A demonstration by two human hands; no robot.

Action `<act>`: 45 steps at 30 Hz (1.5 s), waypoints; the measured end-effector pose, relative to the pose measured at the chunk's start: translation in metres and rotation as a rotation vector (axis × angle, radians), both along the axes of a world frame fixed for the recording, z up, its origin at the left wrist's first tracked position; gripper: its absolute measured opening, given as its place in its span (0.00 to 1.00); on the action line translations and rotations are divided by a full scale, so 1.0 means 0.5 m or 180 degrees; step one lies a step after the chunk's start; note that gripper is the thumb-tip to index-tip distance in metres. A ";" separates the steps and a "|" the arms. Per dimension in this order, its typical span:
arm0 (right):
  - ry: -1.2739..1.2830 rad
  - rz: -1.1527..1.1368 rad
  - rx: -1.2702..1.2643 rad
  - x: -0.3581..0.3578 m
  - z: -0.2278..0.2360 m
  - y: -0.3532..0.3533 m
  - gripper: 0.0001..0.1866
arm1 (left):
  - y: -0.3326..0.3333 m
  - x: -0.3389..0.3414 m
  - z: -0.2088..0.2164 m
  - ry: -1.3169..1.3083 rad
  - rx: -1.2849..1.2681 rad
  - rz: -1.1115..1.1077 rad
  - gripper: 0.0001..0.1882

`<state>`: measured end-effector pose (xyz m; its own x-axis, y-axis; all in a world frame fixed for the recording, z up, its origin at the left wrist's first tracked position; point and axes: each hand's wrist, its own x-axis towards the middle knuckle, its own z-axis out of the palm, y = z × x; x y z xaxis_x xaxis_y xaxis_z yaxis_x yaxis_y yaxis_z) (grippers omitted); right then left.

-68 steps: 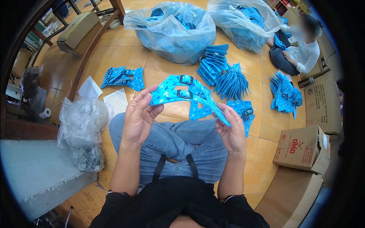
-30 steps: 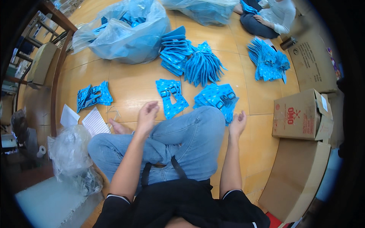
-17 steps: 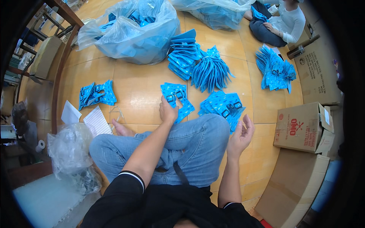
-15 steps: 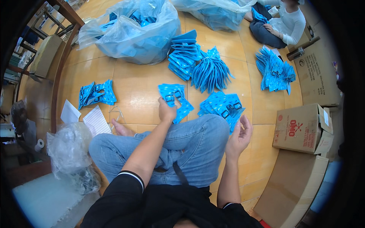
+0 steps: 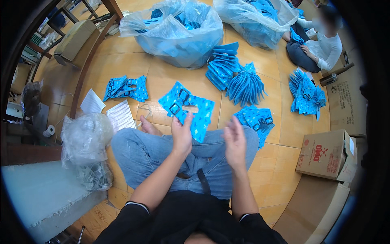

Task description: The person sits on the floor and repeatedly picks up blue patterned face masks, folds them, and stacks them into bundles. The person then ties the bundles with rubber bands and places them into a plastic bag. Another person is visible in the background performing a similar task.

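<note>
I sit cross-legged on a tiled floor. My left hand [image 5: 181, 134] is shut on a flat blue patterned fabric piece [image 5: 187, 107] with black buckles, lifting it above my knees. My right hand [image 5: 235, 142] is raised beside it, fingers apart, holding nothing. A stack of the same blue pieces [image 5: 256, 121] lies on the floor just beyond my right knee. Another small stack [image 5: 124, 88] lies to the front left.
Two large clear bags of blue pieces [image 5: 174, 30] [image 5: 254, 20] stand ahead, with fanned piles [image 5: 235, 77] [image 5: 306, 95] near them. A second person [image 5: 319, 44] sits at the far right. Cardboard boxes [image 5: 329, 156] stand on my right, crumpled plastic [image 5: 85, 138] and paper sheets [image 5: 120, 116] on my left.
My left hand reached down to the floor, took one blue piece and has raised it. My right hand lifted off the floor toward it. The camera tilted back up.
</note>
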<state>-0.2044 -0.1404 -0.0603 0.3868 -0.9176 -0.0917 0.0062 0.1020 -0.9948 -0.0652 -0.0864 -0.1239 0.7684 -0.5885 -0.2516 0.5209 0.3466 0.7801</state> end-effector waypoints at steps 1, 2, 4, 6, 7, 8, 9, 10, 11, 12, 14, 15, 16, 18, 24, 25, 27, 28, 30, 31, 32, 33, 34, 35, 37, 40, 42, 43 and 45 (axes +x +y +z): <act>-0.0321 0.0240 0.0346 0.022 0.008 0.017 0.16 | 0.013 -0.010 0.034 -0.0095 0.0174 -0.0253 0.10; -0.0758 0.0588 0.0624 0.036 0.018 0.025 0.16 | 0.027 -0.020 0.063 -0.0284 0.0135 -0.0481 0.11; -0.0754 0.0580 0.0645 0.048 0.040 0.026 0.14 | 0.054 -0.019 0.109 -0.0724 0.0231 -0.0989 0.15; -0.0732 0.0398 0.0422 0.051 0.061 0.019 0.12 | 0.078 0.013 0.143 -0.0142 -0.0438 -0.0617 0.16; -0.0839 0.0423 0.0327 0.048 0.071 0.012 0.12 | 0.093 0.032 0.158 0.0335 -0.0470 -0.0425 0.17; -0.0884 0.0413 0.0302 0.040 0.081 0.004 0.12 | 0.105 0.063 0.172 0.0265 -0.0893 -0.0291 0.18; -0.0987 0.0432 0.0306 0.033 0.091 -0.002 0.12 | 0.114 0.092 0.185 0.0345 -0.1036 -0.0106 0.20; -0.0853 0.0408 0.0258 0.030 0.099 -0.010 0.12 | 0.120 0.112 0.198 -0.0204 -0.0858 -0.0268 0.20; -0.0857 0.0508 0.0157 0.028 0.104 -0.011 0.12 | 0.124 0.130 0.210 -0.0738 -0.0652 -0.0403 0.20; -0.0808 0.0544 0.0146 0.026 0.111 -0.012 0.12 | 0.125 0.138 0.219 -0.1277 -0.0422 -0.0490 0.20; -0.0772 0.0631 0.0195 0.027 0.120 -0.009 0.12 | 0.124 0.140 0.232 -0.1867 -0.0082 -0.0899 0.18; -0.0794 0.0679 0.0244 0.028 0.124 -0.007 0.12 | 0.124 0.138 0.237 -0.2177 0.0102 -0.1077 0.18; -0.0823 0.0739 0.0342 0.029 0.129 -0.006 0.12 | 0.122 0.134 0.239 -0.2003 -0.0049 -0.1066 0.13; -0.0565 0.1148 0.0303 0.021 0.142 -0.013 0.12 | 0.126 0.133 0.243 -0.2159 0.0170 -0.0929 0.12; -0.0246 0.1316 0.0316 0.023 0.165 -0.013 0.11 | 0.133 0.114 0.253 -0.2656 0.0444 -0.0741 0.12; -0.0245 0.1191 0.0329 0.033 0.164 -0.007 0.11 | 0.129 0.104 0.256 -0.2544 0.0381 -0.0681 0.13; -0.0586 0.1215 0.0325 0.051 0.154 0.033 0.10 | 0.124 0.075 0.261 -0.2421 0.0497 -0.0684 0.13; -0.0733 0.1187 0.0350 0.058 0.149 0.048 0.09 | 0.119 0.065 0.263 -0.2362 0.0496 -0.0652 0.13; -0.0894 0.0886 -0.0030 0.064 0.139 0.054 0.09 | 0.111 0.053 0.263 -0.2290 0.0429 -0.0570 0.12; -0.1003 0.0885 -0.0190 0.065 0.131 0.056 0.09 | 0.112 0.063 0.262 -0.1773 0.0098 -0.0673 0.13; -0.0455 0.0173 -0.0422 0.047 0.135 0.024 0.11 | 0.111 0.074 0.261 -0.0787 -0.0306 -0.0452 0.13; -0.0568 0.0235 -0.0485 0.038 0.130 0.015 0.10 | 0.112 0.077 0.257 -0.0947 -0.0133 -0.0515 0.13; -0.0690 0.0306 -0.0564 0.032 0.125 0.003 0.10 | 0.111 0.083 0.253 -0.1190 -0.0104 -0.0500 0.14; -0.0825 0.0379 -0.0661 0.031 0.120 -0.005 0.09 | 0.109 0.088 0.249 -0.1364 -0.0002 -0.0566 0.14; -0.0866 0.0345 -0.0709 0.022 0.114 -0.011 0.09 | 0.110 0.093 0.244 -0.1864 -0.0122 -0.0365 0.14; -0.0871 0.0286 -0.0765 0.023 0.115 -0.007 0.09 | 0.110 0.092 0.242 -0.1716 -0.0126 -0.0419 0.13; -0.0806 0.0204 -0.0760 0.027 0.122 -0.004 0.09 | 0.113 0.093 0.246 -0.1705 0.0010 -0.0444 0.13; -0.0806 0.0260 -0.0771 0.028 0.127 -0.003 0.09 | 0.115 0.095 0.248 -0.1729 0.0044 -0.0413 0.14; -0.0830 0.0337 -0.0714 0.030 0.137 -0.002 0.09 | 0.118 0.100 0.252 -0.1735 0.0064 -0.0385 0.15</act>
<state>-0.1896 -0.1417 0.0082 0.4645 -0.8573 0.2218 0.2640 -0.1051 -0.9588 -0.0152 -0.0277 0.0022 0.7176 -0.6798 0.1513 0.0754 0.2918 0.9535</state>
